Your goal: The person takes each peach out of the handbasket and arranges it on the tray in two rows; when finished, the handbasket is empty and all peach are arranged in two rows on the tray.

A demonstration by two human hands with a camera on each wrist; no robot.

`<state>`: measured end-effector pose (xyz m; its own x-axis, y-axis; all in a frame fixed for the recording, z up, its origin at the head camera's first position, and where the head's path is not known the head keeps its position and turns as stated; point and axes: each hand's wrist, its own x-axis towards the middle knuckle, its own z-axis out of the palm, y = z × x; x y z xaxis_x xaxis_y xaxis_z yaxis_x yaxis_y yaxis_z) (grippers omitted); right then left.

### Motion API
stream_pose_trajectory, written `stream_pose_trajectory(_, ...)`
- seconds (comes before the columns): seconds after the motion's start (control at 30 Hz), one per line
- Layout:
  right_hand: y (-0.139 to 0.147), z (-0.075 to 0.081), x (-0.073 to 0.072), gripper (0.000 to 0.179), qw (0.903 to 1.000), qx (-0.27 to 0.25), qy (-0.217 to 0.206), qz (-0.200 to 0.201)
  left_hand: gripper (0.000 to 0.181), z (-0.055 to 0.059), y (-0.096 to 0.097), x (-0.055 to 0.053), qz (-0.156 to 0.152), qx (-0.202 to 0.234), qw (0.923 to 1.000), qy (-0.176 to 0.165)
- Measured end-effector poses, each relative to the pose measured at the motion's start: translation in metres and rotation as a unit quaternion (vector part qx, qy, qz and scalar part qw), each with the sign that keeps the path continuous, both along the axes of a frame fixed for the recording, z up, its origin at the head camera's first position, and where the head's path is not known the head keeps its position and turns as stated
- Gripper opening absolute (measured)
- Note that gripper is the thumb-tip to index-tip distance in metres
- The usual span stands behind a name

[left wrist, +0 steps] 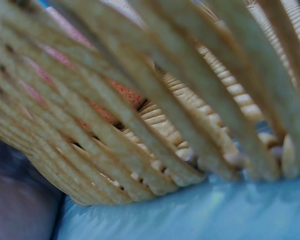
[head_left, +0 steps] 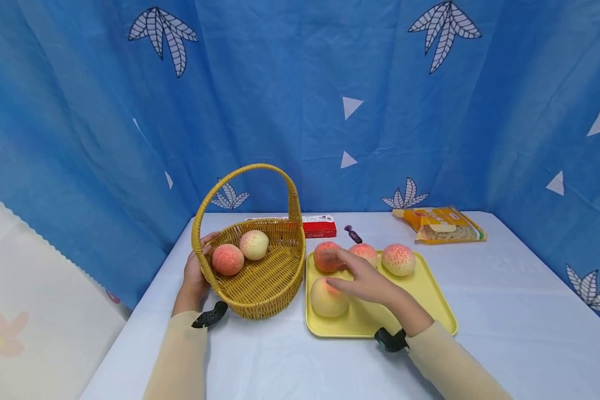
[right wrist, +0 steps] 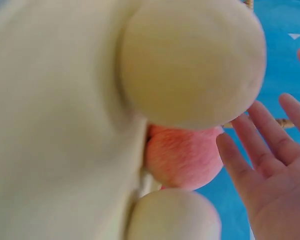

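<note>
A woven wicker basket (head_left: 263, 303) with a tall arched handle stands on the left side of the table, two peaches (head_left: 228, 259) in it. My left hand (head_left: 195, 273) grips its left side at the rim; the left wrist view shows the basket's slats (left wrist: 140, 120) up close. Over a yellow tray (head_left: 380, 330) my right hand (head_left: 362, 278) is held with fingers extended and apart. Below and beside its fingertips lie a pale peach (head_left: 328, 298) and a red peach (head_left: 326, 256). In the right wrist view the straight fingers (right wrist: 233, 160) come close beside the peaches.
Two more peaches (head_left: 399, 259) sit along the tray's back edge. Behind them lie a small purple-wrapped candy (head_left: 353, 234) and an orange food packet (head_left: 445, 225). A red and white box (head_left: 320, 227) lies behind the basket. Blue curtains (head_left: 300, 111) enclose the table's back and sides.
</note>
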<state>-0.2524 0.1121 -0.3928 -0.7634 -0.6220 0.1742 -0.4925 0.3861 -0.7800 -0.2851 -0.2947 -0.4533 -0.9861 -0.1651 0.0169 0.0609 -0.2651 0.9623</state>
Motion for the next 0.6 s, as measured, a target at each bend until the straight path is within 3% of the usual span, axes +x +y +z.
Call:
stream_pose_trajectory(0.17, -0.014, 0.013, -0.005, 0.052, 0.9998, -0.018, 0.009, -0.005, 0.043, -0.001, 0.0, 0.0, -0.001, -0.008, 1.0, -0.001)
stream_pose_trajectory(0.33, -0.03, 0.025, -0.008, 0.053, 0.9992, -0.037, -0.01, -0.003, 0.043, -0.003, 0.0, 0.0, -0.001, -0.012, 0.9999, 0.001)
stream_pose_trajectory(0.6, -0.064, 0.033, -0.019, 0.058, 0.9986, -0.043, -0.027, -0.015, 0.043, -0.003, -0.001, 0.001, -0.001, -0.007, 0.9999, 0.007)
